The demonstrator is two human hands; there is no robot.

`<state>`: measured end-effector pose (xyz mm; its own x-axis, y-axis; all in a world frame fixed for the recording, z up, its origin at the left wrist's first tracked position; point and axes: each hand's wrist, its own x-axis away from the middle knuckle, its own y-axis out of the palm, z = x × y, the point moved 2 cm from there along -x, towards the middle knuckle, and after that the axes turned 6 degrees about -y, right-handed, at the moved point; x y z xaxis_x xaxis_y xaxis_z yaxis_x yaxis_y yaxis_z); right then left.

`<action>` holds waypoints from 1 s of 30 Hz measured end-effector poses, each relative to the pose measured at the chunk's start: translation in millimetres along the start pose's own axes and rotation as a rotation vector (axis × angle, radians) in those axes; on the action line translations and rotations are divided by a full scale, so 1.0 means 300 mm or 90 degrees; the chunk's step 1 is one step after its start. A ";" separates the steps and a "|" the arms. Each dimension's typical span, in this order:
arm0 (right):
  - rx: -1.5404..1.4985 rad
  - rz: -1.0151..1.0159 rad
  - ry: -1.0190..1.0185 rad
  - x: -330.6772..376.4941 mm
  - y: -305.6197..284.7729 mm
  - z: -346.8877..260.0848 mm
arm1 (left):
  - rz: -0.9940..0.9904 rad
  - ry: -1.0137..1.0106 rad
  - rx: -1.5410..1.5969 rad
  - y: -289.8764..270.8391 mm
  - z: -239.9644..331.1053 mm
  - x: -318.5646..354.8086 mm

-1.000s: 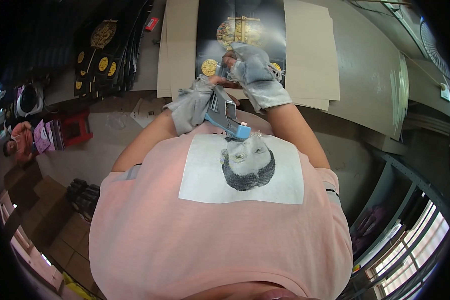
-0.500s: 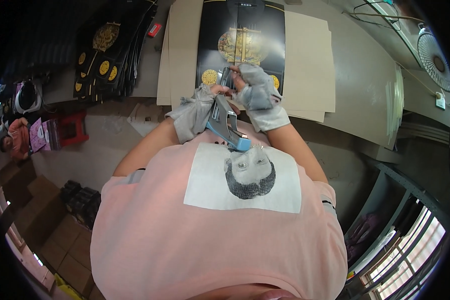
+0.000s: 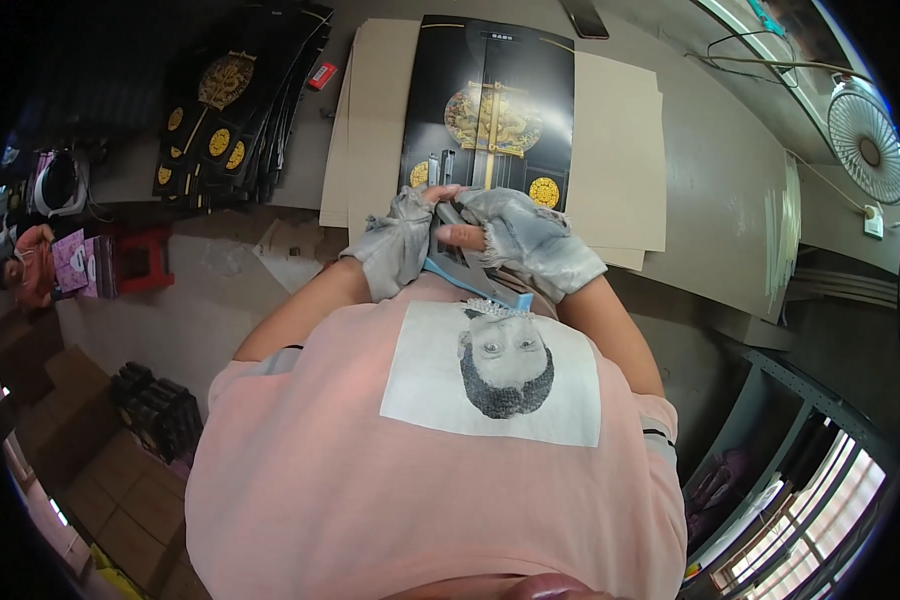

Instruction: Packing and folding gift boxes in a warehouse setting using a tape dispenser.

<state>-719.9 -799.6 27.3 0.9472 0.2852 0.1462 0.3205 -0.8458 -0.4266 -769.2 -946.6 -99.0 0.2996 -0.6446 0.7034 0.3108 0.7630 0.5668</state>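
A long-bodied stapler, silver-grey with a blue base and end, is held between my two gloved hands at the table's near edge, close to my shirt. Its top parts look swung apart, and its narrow metal ends point away from me. My left hand, in a grey fingerless glove, is closed round its left side. My right hand, gloved the same way, has its fingers over the stapler's upper part from the right; what the fingertips pinch is hidden. Just beyond lies a glossy black printed sheet with gold medallions.
Plain tan cardboard sheets lie under the black sheet. More black printed pieces are stacked at left, beside a small red box. A phone lies at the far edge, a fan at right. A person is far left.
My right hand has come down from the stapler's far end onto its body, its fingers lower and closer to me. The stapler has tilted slightly; the view has shifted a little.
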 end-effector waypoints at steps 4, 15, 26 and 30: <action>-0.129 0.022 0.047 0.020 0.012 0.031 | -0.001 0.008 0.021 0.059 0.030 0.059; -0.116 0.359 0.019 -0.004 -0.101 0.079 | -0.067 -0.018 -0.006 0.075 0.027 0.080; -0.220 0.393 -0.038 -0.018 -0.133 0.031 | -0.125 0.162 -0.222 0.159 0.041 0.141; -0.122 0.281 -0.073 -0.004 -0.173 0.016 | -0.199 -0.008 -0.143 0.212 0.075 0.179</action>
<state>-737.7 -753.9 44.9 0.9900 -0.0812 -0.1150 -0.1081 -0.9618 -0.2516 -753.6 -931.6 -15.6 0.1486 -0.8429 0.5171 0.5755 0.4990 0.6479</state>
